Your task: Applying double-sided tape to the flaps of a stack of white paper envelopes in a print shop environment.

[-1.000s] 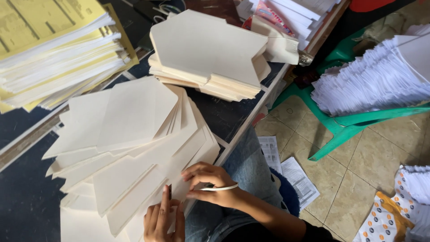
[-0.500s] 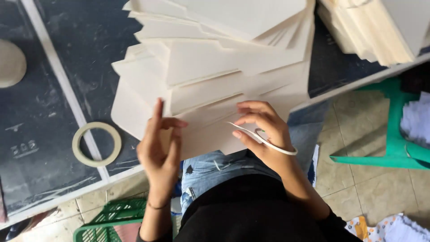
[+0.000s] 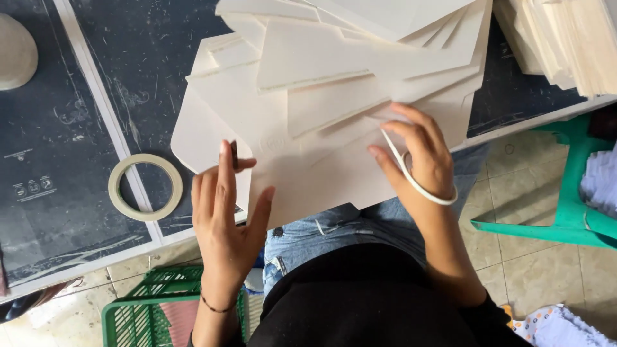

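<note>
Under both hands, a fanned pile of cream card sheets (image 3: 334,96) overhangs the dark table's (image 3: 77,128) near edge. Left hand (image 3: 225,212) lies flat, fingers spread, on the lowest sheet; right hand (image 3: 421,154) presses fingertips down, a white band looped around it. Beside them, a tape roll (image 3: 145,187).

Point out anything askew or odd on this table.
The cream card sheets lie fanned at mixed angles, not squared, and the lowest ones jut past the table edge over the lap. A thin white band loops over the right hand. The tape roll lies flat.
</note>
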